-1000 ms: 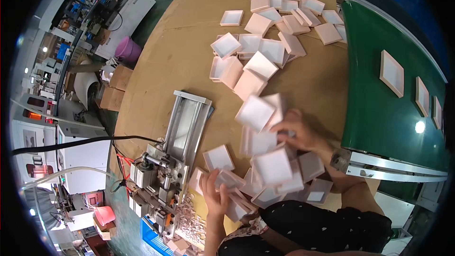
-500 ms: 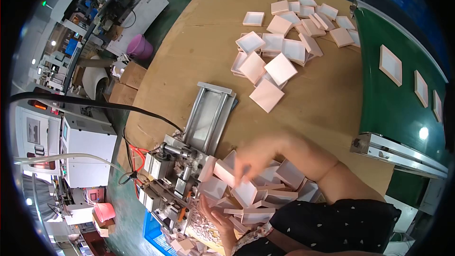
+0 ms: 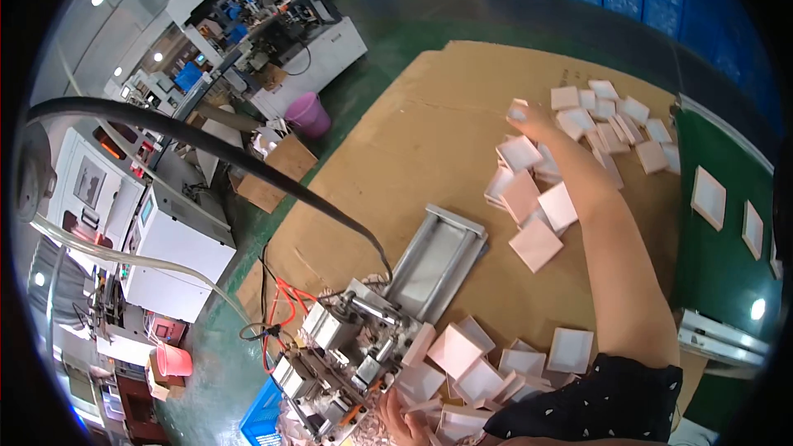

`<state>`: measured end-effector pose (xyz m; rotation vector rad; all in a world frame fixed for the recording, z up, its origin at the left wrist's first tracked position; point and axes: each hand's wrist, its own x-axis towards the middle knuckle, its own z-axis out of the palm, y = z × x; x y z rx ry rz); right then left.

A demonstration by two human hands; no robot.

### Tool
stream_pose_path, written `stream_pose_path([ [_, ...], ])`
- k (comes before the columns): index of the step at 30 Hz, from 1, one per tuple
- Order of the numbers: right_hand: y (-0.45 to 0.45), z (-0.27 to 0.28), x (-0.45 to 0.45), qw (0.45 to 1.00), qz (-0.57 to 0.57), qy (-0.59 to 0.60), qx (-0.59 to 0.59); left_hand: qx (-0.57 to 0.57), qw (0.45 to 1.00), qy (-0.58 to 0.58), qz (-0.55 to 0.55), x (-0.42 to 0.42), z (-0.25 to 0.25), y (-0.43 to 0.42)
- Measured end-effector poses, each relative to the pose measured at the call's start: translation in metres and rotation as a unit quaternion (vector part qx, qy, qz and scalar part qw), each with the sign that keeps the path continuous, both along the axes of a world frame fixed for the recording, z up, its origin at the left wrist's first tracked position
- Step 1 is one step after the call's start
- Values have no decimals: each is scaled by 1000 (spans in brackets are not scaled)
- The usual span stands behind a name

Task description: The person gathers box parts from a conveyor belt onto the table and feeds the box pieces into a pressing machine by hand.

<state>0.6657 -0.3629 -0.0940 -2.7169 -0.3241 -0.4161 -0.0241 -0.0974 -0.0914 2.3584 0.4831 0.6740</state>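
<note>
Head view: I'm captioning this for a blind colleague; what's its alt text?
A person's right hand is at a shallow pink box, the arm stretched over a cardboard-covered table; the left hand is beside a nearer pile of such boxes, close to a metal machine. At right, more boxes lie on a green conveyor belt.

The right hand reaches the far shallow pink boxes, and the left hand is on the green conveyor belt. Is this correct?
Not quite: the head view shows the left hand beside the metal machine, not on the green conveyor belt. The right hand does reach the far shallow pink boxes.
</note>
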Motion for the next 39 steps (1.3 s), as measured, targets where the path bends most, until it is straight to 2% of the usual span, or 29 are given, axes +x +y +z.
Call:
stream_pose_path([
  [2,2,-6,-12,999,-12,-4,-39,6,1000,-6,16,0,1,-2],
  [4,4,11,-43,978,144,136,64,6,1000,5,28,2,2,-4],
  [7,2,0,-71,927,323,163,93,-17,999,32,37,5,1,-6],
  [8,0,-2,-91,911,346,183,129,-27,998,38,35,6,0,-5],
  [9,-8,-4,-107,914,336,191,123,-22,999,34,7,5,-3,-2],
  [11,-26,-6,-135,887,270,228,297,-17,1000,15,-19,8,-6,4],
  [14,-59,13,-171,891,353,263,117,-18,1000,18,-11,11,0,-1],
  [17,-53,35,-237,861,332,350,162,-6,1000,23,-18,11,-3,2],
  [20,-60,28,-278,825,334,396,225,-13,1000,19,-16,5,-16,7],
  [23,-57,50,-317,790,347,446,240,-133,990,-25,29,2,-28,3],
  [24,-54,64,-324,769,341,485,238,-41,992,116,24,8,11,-5],
  [26,-41,108,-328,722,365,555,195,-109,988,103,43,7,8,-10],
  [28,-23,163,-313,623,368,672,158,-109,987,110,29,2,-5,1],
  [29,-15,181,-293,585,398,693,136,-67,992,104,26,4,-3,0],
  [31,-17,186,-230,630,432,626,156,-20,995,97,23,5,0,-1],
  [32,-20,164,-183,724,415,534,134,-15,994,106,15,4,0,-1],
  [33,-30,158,-148,837,311,437,109,-9,993,114,11,3,0,-1],
  [34,-42,148,-103,909,248,331,47,-3,993,121,8,1,0,0],
  [35,-63,110,-42,953,146,256,70,1,992,128,7,-1,-1,0],
  [36,-82,115,-23,978,74,191,45,5,991,134,8,-3,-2,1],
  [37,-107,88,14,978,20,166,125,7,990,137,10,-5,-4,2],
  [38,-127,73,39,987,-46,124,90,9,990,141,13,-7,-6,3],
  [39,-139,64,46,985,-78,132,84,11,989,147,15,-9,-7,5],
])
